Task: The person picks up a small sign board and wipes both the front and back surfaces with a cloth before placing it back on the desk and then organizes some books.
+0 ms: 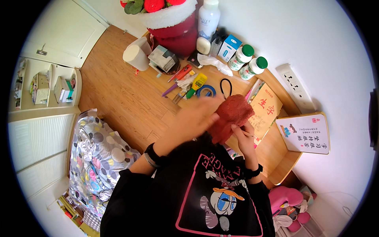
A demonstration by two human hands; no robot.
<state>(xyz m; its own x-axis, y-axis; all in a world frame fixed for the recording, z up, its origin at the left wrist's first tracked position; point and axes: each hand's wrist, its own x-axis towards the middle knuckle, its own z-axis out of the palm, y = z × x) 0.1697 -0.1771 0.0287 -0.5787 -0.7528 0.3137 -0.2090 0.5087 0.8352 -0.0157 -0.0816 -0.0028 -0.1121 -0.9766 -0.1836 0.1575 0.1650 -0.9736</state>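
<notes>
A dark red, rough-surfaced lump, whose material I cannot tell, is in front of my chest, with a smoother red part at its lower left. My right hand grips its lower right side, thumb on the surface. A thin, pale stick-like piece shows by the fingers of that hand. My left hand is blurred at the lump's left side, thumb and fingers apart; whether it touches the lump is unclear. Just beyond are a blue tape roll, a yellow glue bottle with a green cap and a black hair tie.
On the wooden desk lie an orange utility knife, a purple-handled tool, tissue and an exercise book. Green-capped bottles, a white cup and a red flower container stand behind. A framed sign leans at right.
</notes>
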